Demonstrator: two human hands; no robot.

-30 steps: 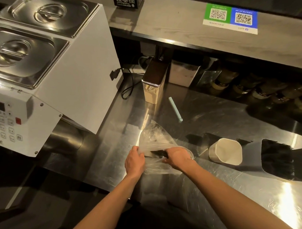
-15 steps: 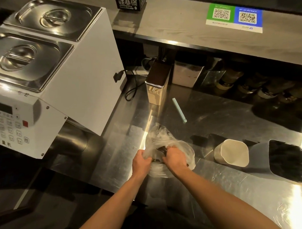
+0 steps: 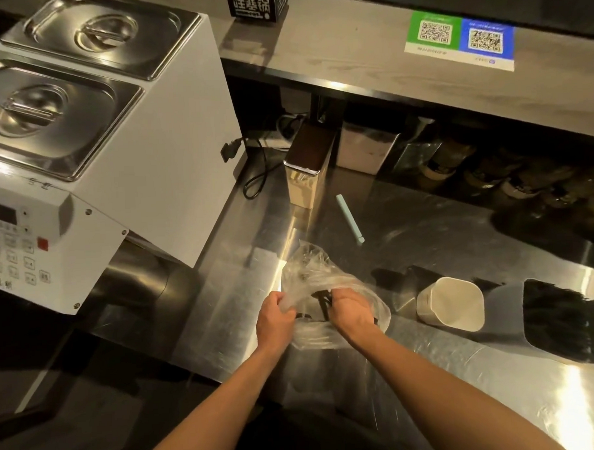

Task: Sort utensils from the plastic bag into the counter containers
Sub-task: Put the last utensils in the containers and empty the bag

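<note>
A clear plastic bag (image 3: 310, 268) lies crumpled on the steel counter (image 3: 424, 240) near its front edge. Black utensils (image 3: 322, 303) show through its open mouth. My left hand (image 3: 275, 318) pinches the bag's left edge. My right hand (image 3: 351, 312) grips the black utensils at the bag's mouth, with part of the bag bunched under it. To the right, an empty white container (image 3: 455, 303) lies tipped on its side. Further right a clear container (image 3: 561, 320) holds several black utensils.
A white machine (image 3: 145, 156) with two steel lids stands at the left, its cable trailing on the counter. A tall cream canister (image 3: 304, 170) and a pale green stick (image 3: 350, 219) lie behind the bag. A raised shelf (image 3: 350, 51) carries QR-code signs; jars sit beneath it.
Both hands have drawn closer together at the bag's mouth, and the bag has bunched up. The black utensils now show between my hands.
</note>
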